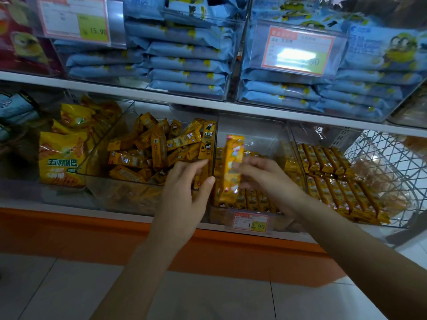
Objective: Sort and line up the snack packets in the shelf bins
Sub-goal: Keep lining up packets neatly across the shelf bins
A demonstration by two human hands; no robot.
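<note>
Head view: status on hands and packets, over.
Right hand holds packet upright over middle bin. Left hand pinches second packet at divider. Left bin jumbled, nothing blocking.

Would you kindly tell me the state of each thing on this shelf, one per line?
left hand, grips the upright packet by the divider
right hand, holds the long yellow packet upright over the middle bin
jumbled packets, heaped untidily in the left bin
middle bin, partly filled, packets lying in rows
right bin packets, lined up neatly
blue packets, stacked flat on the shelf above
</note>
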